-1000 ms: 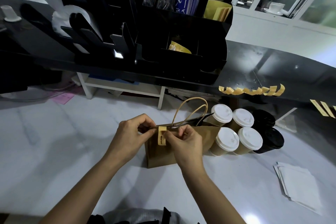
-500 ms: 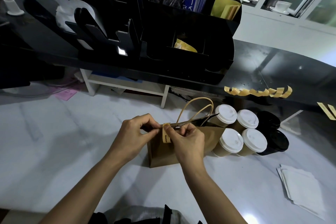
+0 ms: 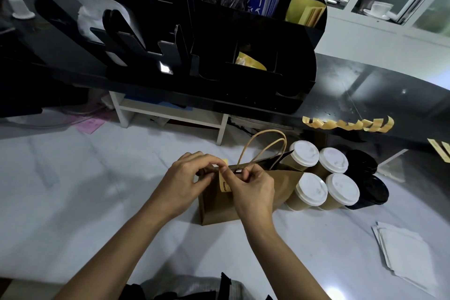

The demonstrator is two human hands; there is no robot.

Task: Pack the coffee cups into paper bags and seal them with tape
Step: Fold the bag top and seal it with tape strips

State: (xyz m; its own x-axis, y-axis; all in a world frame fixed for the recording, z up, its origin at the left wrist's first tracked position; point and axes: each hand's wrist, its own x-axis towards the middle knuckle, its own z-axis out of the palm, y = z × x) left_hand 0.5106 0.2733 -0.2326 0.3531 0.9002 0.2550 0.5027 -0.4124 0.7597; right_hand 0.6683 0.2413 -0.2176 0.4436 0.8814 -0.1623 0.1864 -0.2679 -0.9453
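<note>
A brown paper bag (image 3: pixel 219 207) with twisted handles stands on the white counter. Folded over its closed top edge is a yellow tape strip (image 3: pixel 224 184). My left hand (image 3: pixel 187 182) pinches the bag's top and the strip's upper end. My right hand (image 3: pixel 250 187) pinches the strip against the bag's front with thumb and forefinger. Just right of the bag stand several brown coffee cups with white lids (image 3: pixel 311 189) and two black-lidded cups (image 3: pixel 372 190). The bag's contents are hidden.
More yellow tape strips (image 3: pixel 348 124) hang from the edge of the black raised counter (image 3: pixel 365 95). A black organiser (image 3: pixel 219 56) holds lids, straws and sleeves behind the bag. A stack of white napkins (image 3: pixel 409 253) lies at the right.
The tape strip, held loosely at the bag's top before, is now folded over the edge and pressed down by my right fingers. Both hands stayed at the bag.
</note>
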